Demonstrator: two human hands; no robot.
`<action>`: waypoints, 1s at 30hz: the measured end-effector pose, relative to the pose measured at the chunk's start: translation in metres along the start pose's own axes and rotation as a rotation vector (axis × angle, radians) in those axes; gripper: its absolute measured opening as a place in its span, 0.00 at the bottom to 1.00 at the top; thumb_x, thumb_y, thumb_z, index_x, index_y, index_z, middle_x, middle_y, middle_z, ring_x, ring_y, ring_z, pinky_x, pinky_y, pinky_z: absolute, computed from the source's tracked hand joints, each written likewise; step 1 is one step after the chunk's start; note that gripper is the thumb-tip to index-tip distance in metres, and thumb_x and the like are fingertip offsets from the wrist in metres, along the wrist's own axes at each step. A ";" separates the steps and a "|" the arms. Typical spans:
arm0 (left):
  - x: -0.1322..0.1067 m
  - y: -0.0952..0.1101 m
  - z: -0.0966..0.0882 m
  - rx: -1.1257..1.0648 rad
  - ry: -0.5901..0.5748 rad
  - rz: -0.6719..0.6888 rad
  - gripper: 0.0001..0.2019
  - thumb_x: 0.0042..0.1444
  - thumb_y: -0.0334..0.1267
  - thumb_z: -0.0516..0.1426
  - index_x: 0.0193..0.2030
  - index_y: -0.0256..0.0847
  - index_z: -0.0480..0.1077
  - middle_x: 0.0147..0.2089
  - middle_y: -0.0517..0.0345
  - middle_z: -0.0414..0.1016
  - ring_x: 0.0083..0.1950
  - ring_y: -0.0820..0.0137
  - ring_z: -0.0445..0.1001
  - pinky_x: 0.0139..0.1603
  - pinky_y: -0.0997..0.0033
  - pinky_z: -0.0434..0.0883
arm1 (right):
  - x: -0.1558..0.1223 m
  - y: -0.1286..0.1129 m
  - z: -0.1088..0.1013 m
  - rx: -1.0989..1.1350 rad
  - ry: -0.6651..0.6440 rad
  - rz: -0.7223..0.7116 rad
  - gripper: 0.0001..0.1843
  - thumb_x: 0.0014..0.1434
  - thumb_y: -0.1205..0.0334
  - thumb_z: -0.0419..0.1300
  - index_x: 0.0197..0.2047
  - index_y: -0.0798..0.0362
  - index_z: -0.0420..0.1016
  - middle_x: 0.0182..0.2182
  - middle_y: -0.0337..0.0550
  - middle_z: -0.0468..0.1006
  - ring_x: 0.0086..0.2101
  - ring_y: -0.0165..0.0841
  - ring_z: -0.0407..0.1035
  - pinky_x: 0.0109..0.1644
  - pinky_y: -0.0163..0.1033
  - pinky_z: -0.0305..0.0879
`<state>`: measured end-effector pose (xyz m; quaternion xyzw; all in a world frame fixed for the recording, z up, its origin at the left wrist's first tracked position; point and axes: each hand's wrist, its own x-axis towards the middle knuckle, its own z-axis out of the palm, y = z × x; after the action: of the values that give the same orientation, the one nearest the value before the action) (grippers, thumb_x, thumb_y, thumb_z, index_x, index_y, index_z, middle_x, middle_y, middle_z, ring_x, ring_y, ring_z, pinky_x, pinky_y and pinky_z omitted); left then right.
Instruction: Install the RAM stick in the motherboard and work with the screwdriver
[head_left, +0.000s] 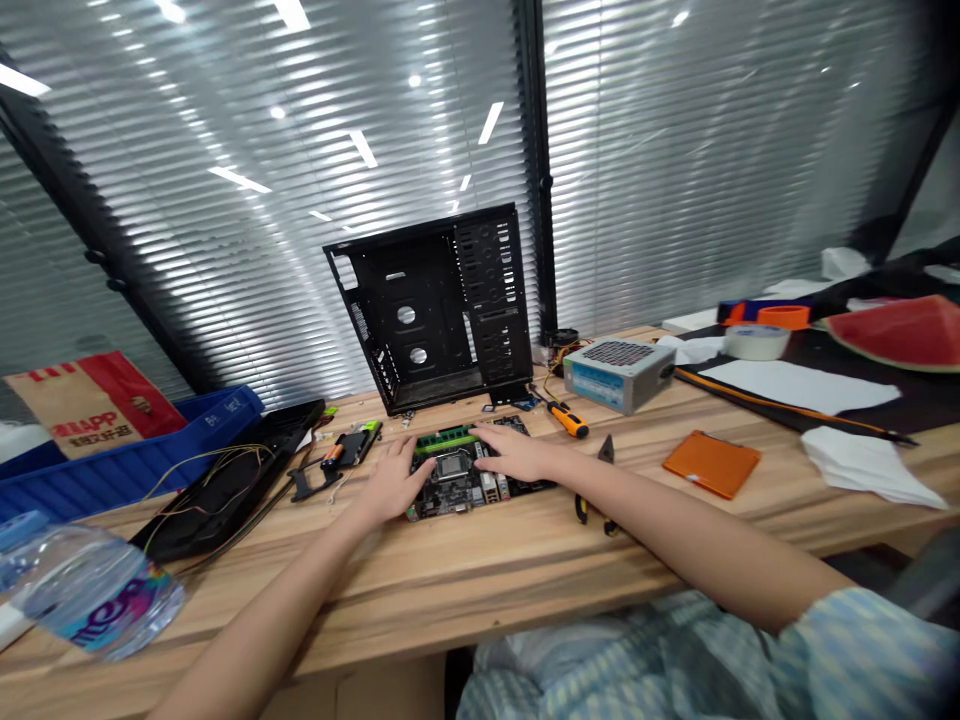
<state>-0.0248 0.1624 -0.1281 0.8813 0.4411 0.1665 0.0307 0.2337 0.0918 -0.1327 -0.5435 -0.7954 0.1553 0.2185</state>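
A black motherboard (459, 490) lies flat on the wooden table (525, 560), with a green memory stick (448, 438) along its far edge. My left hand (395, 478) rests on the board's left side, fingers stretched toward the memory stick. My right hand (512, 452) lies flat over the board's right part, fingers spread and pointing left near the stick's right end. Neither hand holds anything. An empty black computer case (435, 305) stands upright just behind the board.
A silver power supply (619, 372), an orange-handled screwdriver (568, 419), pliers (600, 480) and an orange pad (711, 463) lie to the right. A black side panel with wires (232, 480), a blue bin (127, 455) and a water bottle (90, 590) sit left. Watermelon (900, 332) and tape (757, 341) at far right.
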 end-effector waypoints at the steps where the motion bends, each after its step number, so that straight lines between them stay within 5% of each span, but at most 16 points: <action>1: 0.000 0.000 0.000 0.005 0.006 -0.001 0.36 0.61 0.59 0.44 0.65 0.30 0.60 0.67 0.35 0.58 0.68 0.50 0.57 0.66 0.52 0.54 | 0.000 0.000 0.000 -0.006 0.001 -0.002 0.40 0.62 0.44 0.52 0.69 0.60 0.53 0.68 0.58 0.51 0.66 0.46 0.47 0.69 0.51 0.45; 10: 0.000 -0.002 0.002 0.072 0.005 -0.020 0.35 0.61 0.60 0.43 0.64 0.33 0.60 0.66 0.37 0.59 0.67 0.51 0.58 0.66 0.55 0.54 | 0.002 0.004 0.002 0.033 0.022 -0.055 0.37 0.62 0.45 0.53 0.69 0.53 0.55 0.68 0.50 0.53 0.66 0.44 0.48 0.69 0.51 0.46; 30: -0.002 0.002 -0.001 0.095 -0.037 -0.049 0.38 0.61 0.61 0.40 0.65 0.29 0.57 0.67 0.34 0.56 0.68 0.49 0.56 0.65 0.53 0.54 | 0.001 -0.002 -0.001 0.028 -0.008 -0.030 0.38 0.62 0.48 0.53 0.69 0.59 0.53 0.68 0.56 0.52 0.66 0.45 0.47 0.69 0.51 0.45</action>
<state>-0.0248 0.1597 -0.1269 0.8736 0.4694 0.1282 0.0013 0.2330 0.0917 -0.1307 -0.5276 -0.8023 0.1651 0.2251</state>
